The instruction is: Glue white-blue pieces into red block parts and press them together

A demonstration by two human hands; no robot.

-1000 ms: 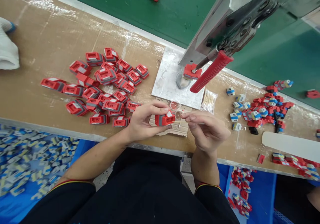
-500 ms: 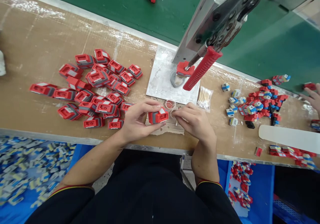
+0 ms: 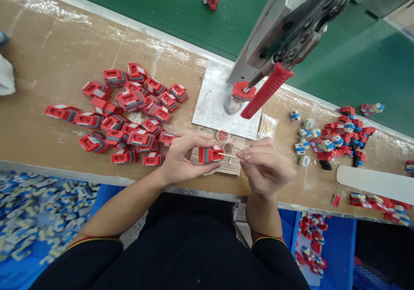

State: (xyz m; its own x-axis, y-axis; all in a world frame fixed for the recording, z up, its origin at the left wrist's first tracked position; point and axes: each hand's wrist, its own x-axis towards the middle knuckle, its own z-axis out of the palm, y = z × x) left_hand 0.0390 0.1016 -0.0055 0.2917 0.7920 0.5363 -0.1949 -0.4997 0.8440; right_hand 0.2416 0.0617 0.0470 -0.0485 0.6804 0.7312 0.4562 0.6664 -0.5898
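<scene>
Between the thumb and fingers of my left hand (image 3: 183,158) is a red and grey plastic toy part (image 3: 207,154), its hollow side partly up. My right hand (image 3: 267,165) pinches a cotton swab (image 3: 229,155), whose far tip reaches the right end of that part; contact looks likely but is too small to be sure. Just beyond them stand a small round cup with red contents (image 3: 223,135) and a second clear cup (image 3: 227,148). Another swab (image 3: 230,160) lies on the torn cardboard (image 3: 234,168) below the cups.
A press with a red handle (image 3: 268,91) stands on a metal plate (image 3: 207,104), with a red part under its tip. Many red parts (image 3: 131,100) lie to the left. A bag of swabs (image 3: 267,127) and a pile of toy pieces (image 3: 339,139) are on the right. Blue bins (image 3: 338,247) sit below.
My right hand has moved from the cups and turned, bringing the swab to the red part. My left hand still holds the part. The co-worker's hand at the right has left the view.
</scene>
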